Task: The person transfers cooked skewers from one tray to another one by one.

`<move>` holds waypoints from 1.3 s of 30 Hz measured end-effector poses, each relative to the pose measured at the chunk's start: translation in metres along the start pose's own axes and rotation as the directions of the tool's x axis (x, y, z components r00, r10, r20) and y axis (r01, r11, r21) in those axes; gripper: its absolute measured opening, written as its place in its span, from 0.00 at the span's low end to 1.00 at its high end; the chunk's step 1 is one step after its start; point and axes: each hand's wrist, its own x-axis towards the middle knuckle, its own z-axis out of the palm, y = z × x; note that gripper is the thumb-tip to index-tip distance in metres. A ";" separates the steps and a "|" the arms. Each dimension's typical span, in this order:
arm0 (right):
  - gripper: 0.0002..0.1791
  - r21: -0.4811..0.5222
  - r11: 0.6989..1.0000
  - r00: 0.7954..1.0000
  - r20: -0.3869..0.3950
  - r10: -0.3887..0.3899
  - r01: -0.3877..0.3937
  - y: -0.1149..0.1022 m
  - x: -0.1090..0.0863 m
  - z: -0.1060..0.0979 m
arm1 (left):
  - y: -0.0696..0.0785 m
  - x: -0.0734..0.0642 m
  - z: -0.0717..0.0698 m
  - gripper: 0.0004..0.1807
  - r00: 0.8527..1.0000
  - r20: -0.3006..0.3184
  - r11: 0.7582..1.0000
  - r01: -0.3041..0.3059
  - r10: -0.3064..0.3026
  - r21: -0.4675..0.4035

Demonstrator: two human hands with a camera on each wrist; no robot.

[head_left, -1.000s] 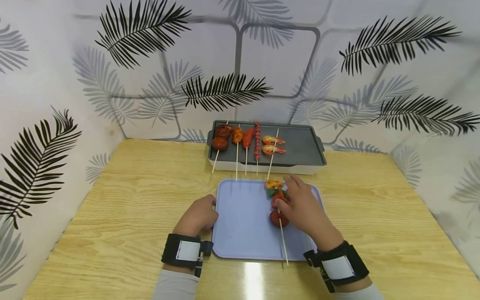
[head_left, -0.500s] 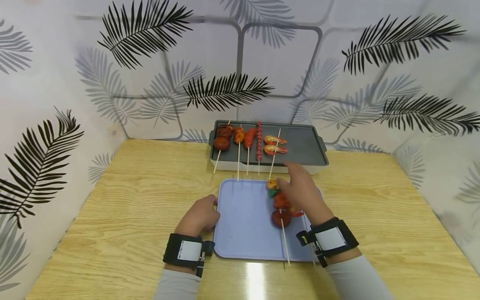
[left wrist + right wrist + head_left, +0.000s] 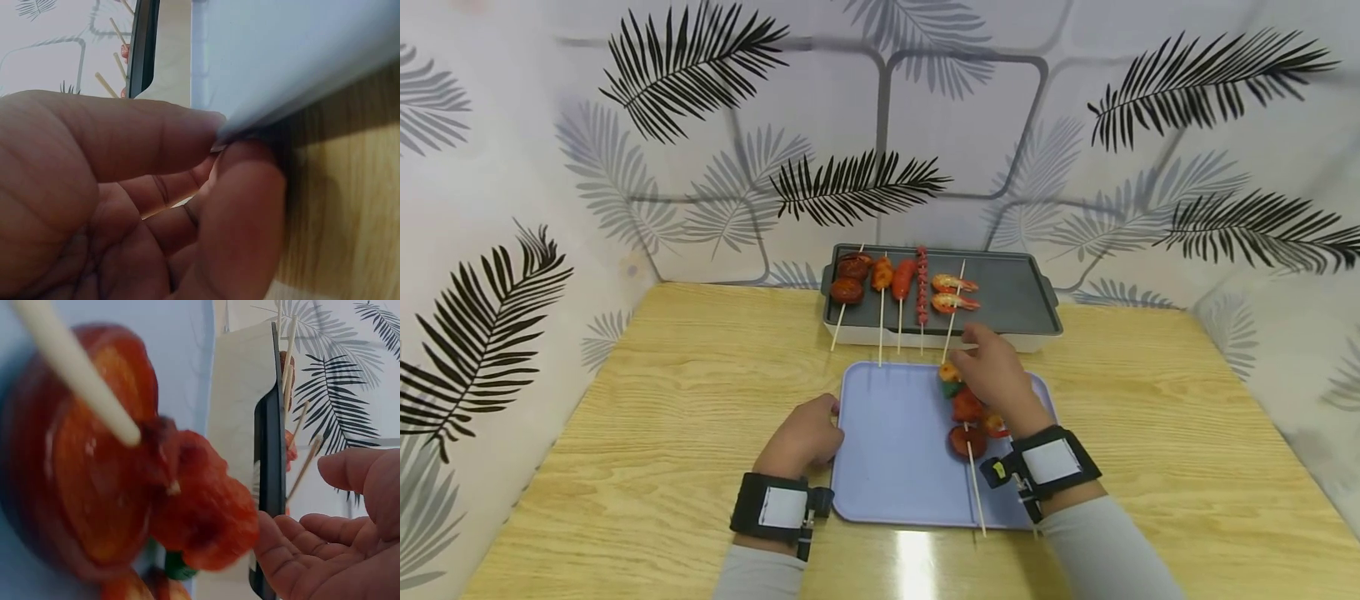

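My left hand (image 3: 805,435) pinches the left edge of a pale blue tray (image 3: 887,458); in the left wrist view the thumb (image 3: 169,137) lies on the rim, with a finger underneath. My right hand (image 3: 1000,375) is over the tray's far right part, near the grill's front. In the right wrist view its thumb and fingers (image 3: 281,550) are apart, with nothing between them. Below it on the tray lies a mixed skewer with a red chunk (image 3: 967,407), a green piece (image 3: 952,389) and a brown-red round piece (image 3: 966,443). An orange-red piece (image 3: 996,425) beside it is partly hidden by the hand.
Behind the tray stands a dark grill pan (image 3: 1011,292) on a white base. Several skewers lie on its left half, among them a sausage (image 3: 903,279) and a shrimp skewer (image 3: 955,302); their sticks overhang the front edge. A patterned wall backs the wooden table (image 3: 700,375).
My right hand has lifted off the mixed skewer and moved forward toward the shrimp skewer's stick, uncovering more pieces on the tray. My left hand keeps its hold on the tray.
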 end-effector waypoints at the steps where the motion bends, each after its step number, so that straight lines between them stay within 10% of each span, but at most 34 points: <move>1: 0.31 0.023 1.000 1.000 0.001 0.017 -0.017 0.001 0.001 0.001 | 0.000 0.000 0.000 0.23 1.000 0.000 1.000 -0.001 0.001 0.001; 15: 0.23 0.337 0.931 0.987 -0.017 0.157 -0.142 -0.002 0.015 0.012 | -0.002 0.000 0.002 0.21 1.000 0.011 1.000 -0.008 0.008 0.004; 39: 0.18 0.336 0.915 0.973 0.008 0.232 -0.221 -0.001 0.026 0.017 | -0.003 0.002 0.000 0.22 1.000 0.010 1.000 0.002 -0.002 0.005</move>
